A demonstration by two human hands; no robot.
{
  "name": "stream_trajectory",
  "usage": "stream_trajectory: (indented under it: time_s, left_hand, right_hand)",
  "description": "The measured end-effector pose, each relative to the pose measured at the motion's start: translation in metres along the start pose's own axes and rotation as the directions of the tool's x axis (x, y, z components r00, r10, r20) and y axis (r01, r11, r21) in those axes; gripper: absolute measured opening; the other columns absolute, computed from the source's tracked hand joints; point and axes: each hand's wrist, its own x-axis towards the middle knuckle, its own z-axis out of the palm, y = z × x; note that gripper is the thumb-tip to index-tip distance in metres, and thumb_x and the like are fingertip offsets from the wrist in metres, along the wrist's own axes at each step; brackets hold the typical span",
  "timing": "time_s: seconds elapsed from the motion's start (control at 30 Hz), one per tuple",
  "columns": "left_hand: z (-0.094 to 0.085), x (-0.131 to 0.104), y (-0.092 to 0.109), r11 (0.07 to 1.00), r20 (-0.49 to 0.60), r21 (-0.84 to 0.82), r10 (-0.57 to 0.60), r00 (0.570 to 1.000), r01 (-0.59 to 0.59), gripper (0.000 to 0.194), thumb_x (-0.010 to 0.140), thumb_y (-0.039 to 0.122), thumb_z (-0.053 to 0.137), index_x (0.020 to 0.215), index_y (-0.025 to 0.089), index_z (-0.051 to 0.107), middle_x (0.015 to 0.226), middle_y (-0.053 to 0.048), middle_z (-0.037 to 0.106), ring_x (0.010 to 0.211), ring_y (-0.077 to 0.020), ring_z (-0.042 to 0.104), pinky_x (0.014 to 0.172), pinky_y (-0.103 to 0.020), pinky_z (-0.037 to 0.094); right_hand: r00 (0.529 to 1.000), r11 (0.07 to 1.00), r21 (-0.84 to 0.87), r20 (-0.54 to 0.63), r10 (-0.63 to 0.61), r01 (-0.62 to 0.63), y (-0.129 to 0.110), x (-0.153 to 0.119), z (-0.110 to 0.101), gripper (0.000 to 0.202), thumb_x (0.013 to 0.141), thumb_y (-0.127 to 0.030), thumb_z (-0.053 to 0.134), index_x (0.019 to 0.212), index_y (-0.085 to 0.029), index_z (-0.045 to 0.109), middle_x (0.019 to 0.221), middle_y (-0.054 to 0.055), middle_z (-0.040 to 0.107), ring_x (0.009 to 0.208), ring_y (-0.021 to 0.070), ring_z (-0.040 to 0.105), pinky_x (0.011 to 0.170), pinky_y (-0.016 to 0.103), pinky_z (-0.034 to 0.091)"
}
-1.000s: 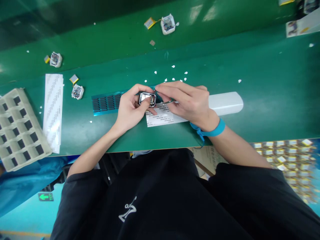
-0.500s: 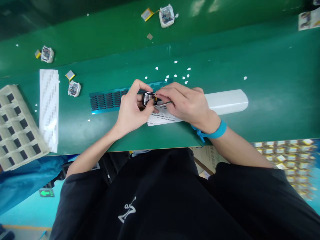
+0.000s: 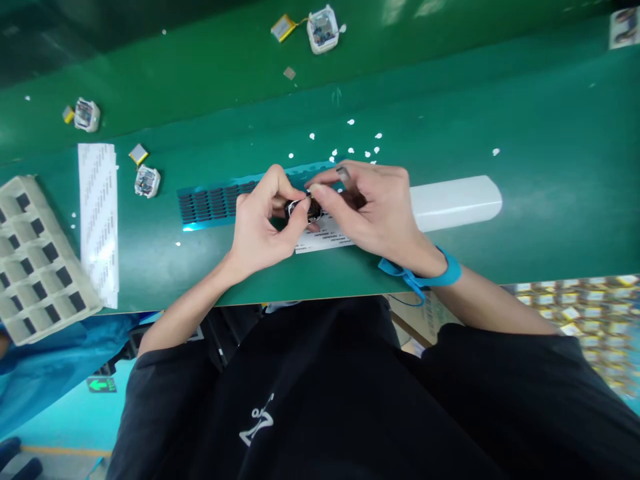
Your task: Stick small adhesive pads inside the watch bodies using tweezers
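A small dark watch case [image 3: 314, 211] with its inside parts exposed sits between my two hands, just above the bench. My left hand [image 3: 267, 230] is closed, thumb and fingers pinching the case from its left side. At the case's upper right edge, the thumb and index finger of my right hand [image 3: 375, 207] press together. Metal tweezers [image 3: 344, 176] are tucked within that same hand, their broad end sticking up between the fingers. My fingers hide much of the case. Under the hands lie a printed white backing sheet [image 3: 325, 237] and a blue film strip with black pads [image 3: 210, 203].
White opened watch cases with batteries lie at the left [image 3: 147, 181], far left [image 3: 87, 115] and back [image 3: 323, 30]. A moulded tray [image 3: 50, 267] overhangs the left front edge. White tabs [image 3: 351, 151] dot the bench. A smooth white strip [image 3: 455, 203] extends rightward. Several batteries [image 3: 595, 313] sit lower right.
My right hand has turned, so the tweezers now point up from the palm instead of towards the case. Its thumb and index finger have come onto the case, which has tilted.
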Motion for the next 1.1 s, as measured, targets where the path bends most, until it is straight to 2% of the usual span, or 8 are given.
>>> stream_trajectory:
  time_s: [0.3,0.4,0.5,0.63,0.7,0.77,0.9,1.1]
  left_hand:
    - [0.006,0.0,-0.007,0.999,0.031,-0.053,0.008,0.999,-0.006,0.025,0.108,0.047,0.067,0.112,0.024,0.059,0.083,0.004,0.079,0.065,-0.0124,0.078,0.06,-0.024,0.061]
    - [0.005,0.001,-0.004,0.968,0.031,0.047,0.246,0.969,-0.247,0.017,0.106,0.036,0.073,0.116,0.024,0.068,0.098,0.0,0.086,0.079,-0.0148,0.082,0.082,-0.033,0.066]
    - [0.006,-0.002,0.001,0.858,0.186,0.072,0.489,0.852,-0.508,0.014,0.104,0.028,0.076,0.116,0.024,0.072,0.105,-0.001,0.088,0.092,-0.017,0.084,0.106,-0.042,0.061]
    - [0.012,-0.008,-0.004,0.84,0.304,0.12,0.477,0.825,-0.529,0.011,0.106,0.024,0.071,0.117,0.02,0.073,0.107,-0.005,0.088,0.094,-0.0181,0.085,0.114,-0.044,0.06]
    - [0.015,-0.01,-0.01,0.863,0.318,0.187,0.398,0.861,-0.468,0.01,0.107,0.024,0.068,0.11,0.02,0.076,0.101,-0.003,0.088,0.085,-0.0175,0.084,0.119,-0.048,0.059]
    - [0.017,-0.011,-0.016,0.886,0.353,0.23,0.309,0.883,-0.402,0.014,0.108,0.026,0.065,0.106,0.02,0.078,0.096,-0.001,0.088,0.079,-0.0171,0.083,0.122,-0.049,0.057]
    - [0.018,-0.013,-0.023,0.897,0.358,0.273,0.241,0.902,-0.348,0.018,0.105,0.027,0.065,0.108,0.019,0.081,0.097,-0.005,0.087,0.095,-0.0249,0.086,0.103,-0.043,0.067]
    - [0.015,-0.013,-0.023,0.896,0.371,0.283,0.227,0.901,-0.342,0.018,0.102,0.024,0.066,0.109,0.02,0.081,0.096,-0.004,0.087,0.092,-0.0248,0.086,0.079,-0.032,0.066]
  right_hand:
    - [0.991,0.977,0.183,0.097,0.094,-0.111,0.007,0.004,0.002,0.052,0.105,-0.076,0.056,0.093,-0.027,0.068,0.078,-0.001,0.066,0.056,0.0137,0.054,0.045,0.032,0.039]
    - [0.997,0.989,0.143,-0.065,0.032,-0.022,0.004,0.011,-0.012,0.056,0.108,-0.073,0.053,0.083,-0.026,0.069,0.073,0.0,0.064,0.063,0.0155,0.057,0.057,0.033,0.044]
    - [0.939,0.99,0.139,-0.343,0.015,0.035,0.002,0.014,-0.035,0.05,0.115,-0.054,0.05,0.084,-0.023,0.072,0.077,0.002,0.064,0.06,0.0143,0.053,0.06,0.034,0.044]
    - [0.848,1.0,-0.006,-0.53,0.022,-0.029,0.001,-0.003,-0.06,0.061,0.116,-0.054,0.047,0.068,-0.022,0.068,0.064,0.004,0.058,0.064,0.0178,0.058,0.065,0.036,0.047]
    - [0.883,0.991,0.046,-0.451,0.132,-0.125,0.001,-0.019,-0.064,0.065,0.113,-0.063,0.05,0.066,-0.023,0.07,0.051,0.002,0.052,0.047,0.0153,0.052,0.048,0.035,0.038]
    - [0.923,0.974,0.148,-0.32,0.213,-0.174,0.003,-0.035,-0.063,0.06,0.11,-0.065,0.057,0.07,-0.023,0.074,0.058,0.005,0.066,0.046,0.0159,0.06,0.044,0.034,0.044]
    - [0.932,0.921,0.272,-0.15,0.329,-0.281,0.014,-0.06,-0.053,0.042,0.106,-0.06,0.068,0.087,-0.024,0.077,0.077,0.007,0.08,0.062,0.02,0.077,0.055,0.032,0.064]
    - [0.93,0.906,0.261,-0.068,0.362,-0.333,0.027,-0.067,-0.043,0.042,0.11,-0.061,0.061,0.095,-0.025,0.077,0.08,0.004,0.082,0.071,0.0206,0.082,0.064,0.032,0.069]
